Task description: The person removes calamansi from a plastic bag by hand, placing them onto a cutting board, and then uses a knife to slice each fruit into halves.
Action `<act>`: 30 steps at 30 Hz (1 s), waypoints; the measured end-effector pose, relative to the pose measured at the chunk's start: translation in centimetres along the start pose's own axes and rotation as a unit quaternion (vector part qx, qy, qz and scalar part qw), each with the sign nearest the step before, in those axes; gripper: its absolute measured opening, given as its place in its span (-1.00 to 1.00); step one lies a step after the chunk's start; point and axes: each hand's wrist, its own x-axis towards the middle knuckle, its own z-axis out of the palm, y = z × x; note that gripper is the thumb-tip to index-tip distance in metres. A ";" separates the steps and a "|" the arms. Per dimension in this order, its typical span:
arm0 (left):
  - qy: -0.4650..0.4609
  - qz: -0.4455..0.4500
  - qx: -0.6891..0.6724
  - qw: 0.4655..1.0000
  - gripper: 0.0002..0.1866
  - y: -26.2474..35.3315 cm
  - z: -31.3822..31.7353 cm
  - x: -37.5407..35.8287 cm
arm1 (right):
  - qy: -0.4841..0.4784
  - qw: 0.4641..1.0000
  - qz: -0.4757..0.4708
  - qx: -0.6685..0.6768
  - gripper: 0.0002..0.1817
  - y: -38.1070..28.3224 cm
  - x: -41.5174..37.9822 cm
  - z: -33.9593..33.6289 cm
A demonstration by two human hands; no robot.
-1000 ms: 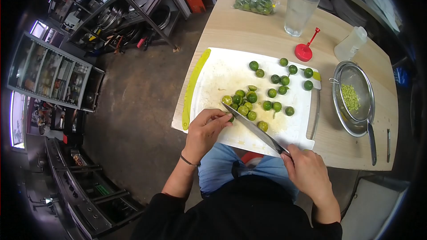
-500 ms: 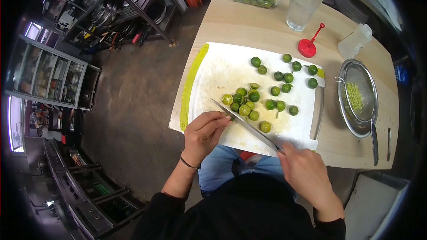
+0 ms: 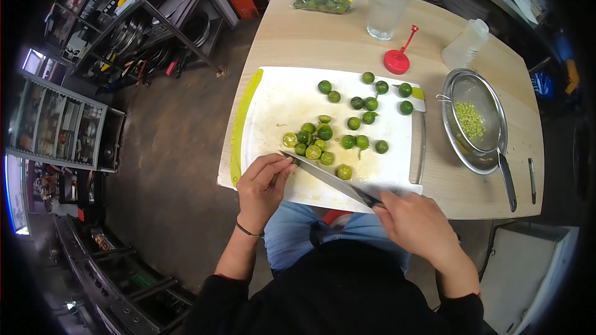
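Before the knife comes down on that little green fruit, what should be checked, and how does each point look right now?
1. Right hand grips the knife handle: ok.
2. Left hand pins a small green fruit under its fingertips: ok, mostly hidden.
3. Fingertips clear of the blade: cannot tell, they sit right beside it.
4. Cutting board flat on the table: ok.
5. Cut halves clear of the blade: ok, just beyond it.
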 end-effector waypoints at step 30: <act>-0.059 -0.106 -0.407 0.906 -0.73 0.0 -2.1 -0.2 | 0.052 0.996 -0.029 0.060 -0.77 1.8 -2.2 2.6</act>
